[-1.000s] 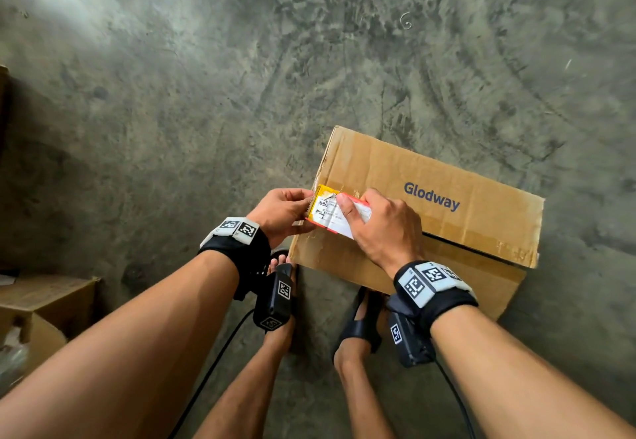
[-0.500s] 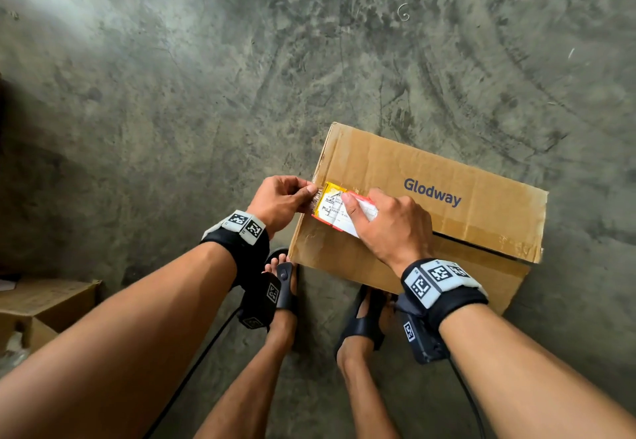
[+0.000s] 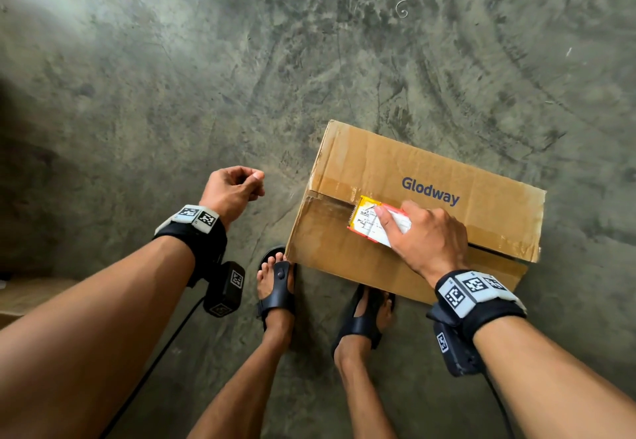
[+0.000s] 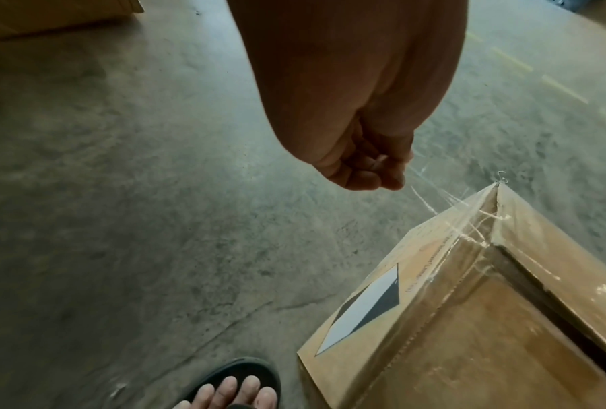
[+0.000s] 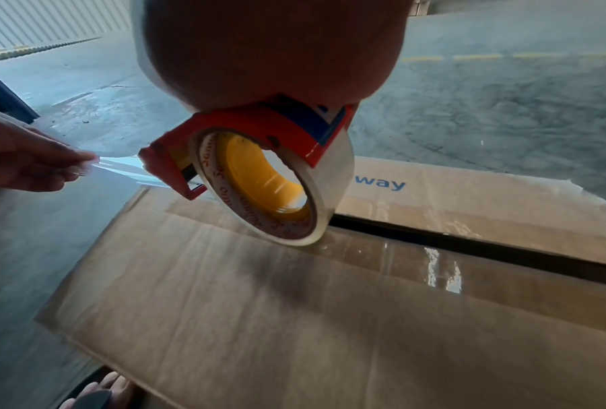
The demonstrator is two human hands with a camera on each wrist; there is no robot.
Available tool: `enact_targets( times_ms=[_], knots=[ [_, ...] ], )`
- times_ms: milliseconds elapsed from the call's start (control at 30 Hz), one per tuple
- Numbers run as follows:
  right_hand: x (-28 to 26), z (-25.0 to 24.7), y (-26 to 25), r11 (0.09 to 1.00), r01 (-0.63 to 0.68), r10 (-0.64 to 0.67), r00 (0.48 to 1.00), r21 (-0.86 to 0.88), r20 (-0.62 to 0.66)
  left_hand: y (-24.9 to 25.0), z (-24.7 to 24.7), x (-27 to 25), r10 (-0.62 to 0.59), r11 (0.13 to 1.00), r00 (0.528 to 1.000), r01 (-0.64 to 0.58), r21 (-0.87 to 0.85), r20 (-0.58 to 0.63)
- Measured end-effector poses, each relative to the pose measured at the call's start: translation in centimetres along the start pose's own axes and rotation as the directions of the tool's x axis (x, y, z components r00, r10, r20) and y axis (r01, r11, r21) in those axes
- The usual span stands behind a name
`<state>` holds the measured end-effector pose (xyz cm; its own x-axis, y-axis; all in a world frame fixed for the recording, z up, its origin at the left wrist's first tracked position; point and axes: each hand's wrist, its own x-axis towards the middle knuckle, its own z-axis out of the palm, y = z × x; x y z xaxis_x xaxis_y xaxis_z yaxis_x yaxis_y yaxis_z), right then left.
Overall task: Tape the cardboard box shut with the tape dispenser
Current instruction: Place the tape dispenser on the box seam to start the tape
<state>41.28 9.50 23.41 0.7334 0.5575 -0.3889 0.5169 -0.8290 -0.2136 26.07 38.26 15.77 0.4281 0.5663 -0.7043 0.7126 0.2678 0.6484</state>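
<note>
A brown cardboard box (image 3: 378,160) printed "Glodway" sits on the concrete floor, a dark gap (image 3: 495,249) showing between its top flaps. My right hand (image 3: 426,232) grips the red and yellow tape dispenser (image 3: 370,220) and holds it down on the seam; the clear tape roll (image 5: 329,171) touches the box top (image 5: 259,304). My left hand (image 3: 237,187) hangs left of the box, off its edge. It pinches the end of the clear tape (image 5: 119,163), which stretches from the dispenser (image 5: 259,138) over the box's left edge. Thin tape strands (image 4: 434,193) run from the left hand (image 4: 364,166) to the box (image 4: 469,332).
My feet in black sandals (image 3: 277,287) (image 3: 368,314) stand against the box's near side. Another cardboard box (image 3: 31,294) lies at the lower left edge. Bare concrete floor (image 3: 172,94) spreads beyond and to the left.
My left hand has pulled away leftward off the box, drawing the tape end out. My right hand has slid the dispenser to the right along the seam.
</note>
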Motion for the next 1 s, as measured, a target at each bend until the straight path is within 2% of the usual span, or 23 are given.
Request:
enact_targets(
  times_ms=[433,667,1000],
  knots=[
    [1.0,0.6,0.5,0.997,-0.006,0.006,1.0,-0.072,-0.003,-0.3,1.2,0.7,0.036,0.999,0.999,-0.036,-0.017,0.014],
    [1.9,2.7,0.7,0.99,-0.022,0.031,0.997,-0.138,0.069,-2.2,2.5,2.1,0.021,1.0,1.0,-0.021,0.019,0.004],
    [2.4,3.9,0.2,0.99,-0.038,0.05,0.995,-0.137,0.084,-3.9,3.0,3.7,-0.018,1.0,0.999,0.017,0.02,0.029]
  ],
)
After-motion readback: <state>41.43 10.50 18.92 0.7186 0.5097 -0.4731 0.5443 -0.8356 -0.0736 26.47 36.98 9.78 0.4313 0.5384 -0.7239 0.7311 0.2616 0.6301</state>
